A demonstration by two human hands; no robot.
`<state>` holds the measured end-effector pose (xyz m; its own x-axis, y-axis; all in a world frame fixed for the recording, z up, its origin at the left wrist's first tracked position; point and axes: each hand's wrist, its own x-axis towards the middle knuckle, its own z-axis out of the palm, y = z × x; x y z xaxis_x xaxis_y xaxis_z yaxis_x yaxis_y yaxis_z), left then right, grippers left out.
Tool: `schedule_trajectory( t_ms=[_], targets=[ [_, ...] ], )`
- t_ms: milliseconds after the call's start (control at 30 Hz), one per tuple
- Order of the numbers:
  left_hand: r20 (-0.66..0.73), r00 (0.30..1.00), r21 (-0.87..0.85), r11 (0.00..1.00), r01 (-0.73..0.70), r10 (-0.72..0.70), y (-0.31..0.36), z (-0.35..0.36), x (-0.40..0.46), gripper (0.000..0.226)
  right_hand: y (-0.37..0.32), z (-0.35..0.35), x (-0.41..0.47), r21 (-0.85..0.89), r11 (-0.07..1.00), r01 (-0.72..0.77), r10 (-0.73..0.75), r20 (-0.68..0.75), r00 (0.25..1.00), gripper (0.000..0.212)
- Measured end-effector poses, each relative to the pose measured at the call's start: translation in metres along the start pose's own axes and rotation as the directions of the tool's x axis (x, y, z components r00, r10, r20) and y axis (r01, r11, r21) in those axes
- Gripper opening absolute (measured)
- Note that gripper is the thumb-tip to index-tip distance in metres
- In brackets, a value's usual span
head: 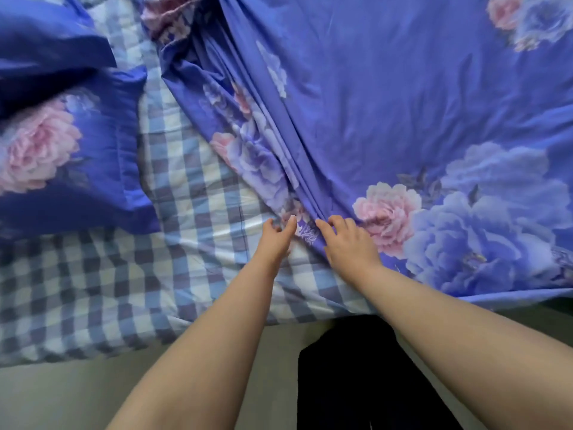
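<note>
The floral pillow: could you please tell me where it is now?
In the head view, the floral pillow lies at the far left on the checked sheet, apart from the bunched floral cover on the right.

A blue floral cover (387, 103) lies spread over the right part of the bed (93, 305), its left edge gathered into long folds that run down towards the bed's near edge. At the low end of these folds both hands meet. The left hand (277, 235) touches the cover's edge with thumb and forefinger spread apart. The right hand (348, 243) rests on the cover just beside it, fingers (324, 228) bent into the folds. A checked sheet (192, 181) shows bare on the left part, and a matching floral pillow (62, 150) lies at the bed's left edge. Grey floor (62, 398) runs along the near edge.
</note>
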<state>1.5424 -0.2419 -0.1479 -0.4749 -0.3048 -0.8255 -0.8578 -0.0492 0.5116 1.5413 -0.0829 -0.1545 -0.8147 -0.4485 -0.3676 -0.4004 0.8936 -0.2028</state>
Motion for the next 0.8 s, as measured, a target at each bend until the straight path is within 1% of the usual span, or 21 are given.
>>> schedule_trajectory(
  t_ms=[33, 67, 100, 133, 200, 233, 300, 333, 367, 433, 467, 500, 533, 567, 600, 633, 667, 700, 733, 767, 800],
  targets=[
    [0.027, 0.998, -0.083, 0.995, 0.055, -0.053, 0.006, 0.000, 0.004, 0.078, 0.000, 0.004, -0.003, -0.031, 0.998, 0.050, -0.051, -0.037, 0.998, 0.070],
    [0.040, 0.995, -0.127, 0.988, 0.093, -0.088, 0.010, -0.001, 0.009, 0.075, 0.000, 0.007, -0.005, -0.046, 0.997, 0.068, -0.068, 0.001, 0.998, 0.074],
    [0.047, 0.993, -0.123, 0.986, 0.110, -0.105, 0.015, -0.001, 0.014, 0.067, 0.002, 0.008, -0.005, -0.017, 0.999, 0.039, -0.038, 0.089, 0.995, 0.081],
    [0.059, 0.992, -0.090, 0.989, 0.120, -0.115, 0.018, -0.001, 0.018, 0.053, 0.003, 0.009, -0.005, 0.029, 0.999, -0.031, 0.026, 0.176, 0.984, 0.086],
    [0.091, 0.987, 0.030, 0.991, 0.130, -0.132, 0.025, 0.000, 0.022, 0.022, 0.009, 0.009, -0.003, 0.117, 0.977, -0.177, 0.119, 0.389, 0.914, 0.089],
    [0.102, 0.985, 0.077, 0.988, 0.131, -0.138, 0.029, -0.001, 0.023, 0.014, 0.009, 0.010, -0.002, 0.158, 0.962, -0.225, 0.139, 0.425, 0.895, 0.085],
    [0.114, 0.986, 0.086, 0.990, 0.109, -0.118, 0.038, -0.006, 0.024, 0.009, 0.009, 0.008, 0.002, 0.244, 0.937, -0.250, 0.138, 0.399, 0.907, 0.070],
    [0.128, 0.986, 0.071, 0.993, 0.097, -0.106, 0.043, -0.008, 0.024, 0.010, 0.009, 0.008, 0.004, 0.296, 0.918, -0.263, 0.144, 0.367, 0.919, 0.068],
    [0.161, 0.981, 0.061, 0.994, 0.096, -0.105, 0.047, -0.009, 0.022, 0.011, 0.008, 0.009, 0.006, 0.358, 0.895, -0.266, 0.142, 0.337, 0.931, 0.072],
    [0.281, 0.950, 0.085, 0.989, 0.118, -0.138, 0.048, -0.012, 0.013, 0.014, 0.004, 0.006, 0.009, 0.441, 0.863, -0.246, 0.107, 0.315, 0.943, 0.088],
    [0.343, 0.927, 0.123, 0.986, 0.116, -0.152, 0.047, -0.014, 0.006, 0.015, -0.002, 0.003, 0.011, 0.451, 0.866, -0.213, 0.092, 0.275, 0.957, 0.092],
    [0.396, 0.904, 0.167, 0.981, 0.100, -0.160, 0.045, -0.017, -0.002, 0.014, -0.008, 0.000, 0.012, 0.442, 0.882, -0.161, 0.079, 0.197, 0.977, 0.093],
    [0.438, 0.884, 0.200, 0.976, 0.081, -0.163, 0.043, -0.020, -0.010, 0.014, -0.015, -0.003, 0.015, 0.428, 0.899, -0.097, 0.060, 0.099, 0.993, 0.087],
    [0.469, 0.868, 0.218, 0.974, 0.063, -0.161, 0.038, -0.024, -0.016, 0.014, -0.021, -0.005, 0.018, 0.415, 0.909, -0.042, 0.040, 0.011, 0.999, 0.072],
    [0.480, 0.861, 0.214, 0.975, 0.067, -0.164, 0.033, -0.028, -0.022, 0.014, -0.027, -0.010, 0.022, 0.422, 0.906, -0.009, 0.016, -0.014, 1.000, 0.052],
    [0.468, 0.867, 0.198, 0.977, 0.083, -0.168, 0.030, -0.032, -0.025, 0.012, -0.031, -0.016, 0.024, 0.473, 0.881, -0.013, 0.002, 0.023, 1.000, 0.034],
    [0.442, 0.882, 0.177, 0.980, 0.092, -0.163, 0.028, -0.034, -0.028, 0.010, -0.034, -0.021, 0.025, 0.549, 0.834, -0.051, -0.009, 0.106, 0.994, 0.023],
    [0.401, 0.905, 0.135, 0.986, 0.095, -0.142, 0.027, -0.036, -0.028, 0.010, -0.036, -0.022, 0.025, 0.615, 0.782, -0.102, -0.030, 0.200, 0.979, 0.019],
    [0.341, 0.934, 0.051, 0.994, 0.095, -0.106, 0.029, -0.038, -0.026, 0.016, -0.037, -0.022, 0.022, 0.655, 0.742, -0.142, -0.041, 0.257, 0.966, 0.018],
    [0.269, 0.960, -0.084, 0.991, 0.106, -0.080, 0.033, -0.040, -0.020, 0.024, -0.038, -0.023, 0.019, 0.671, 0.723, -0.164, -0.048, 0.286, 0.957, 0.018],
    [0.228, 0.972, -0.240, 0.964, 0.118, -0.062, 0.039, -0.043, -0.013, 0.034, -0.040, -0.024, 0.014, 0.670, 0.725, -0.160, -0.069, 0.303, 0.951, 0.020]
  ],
)
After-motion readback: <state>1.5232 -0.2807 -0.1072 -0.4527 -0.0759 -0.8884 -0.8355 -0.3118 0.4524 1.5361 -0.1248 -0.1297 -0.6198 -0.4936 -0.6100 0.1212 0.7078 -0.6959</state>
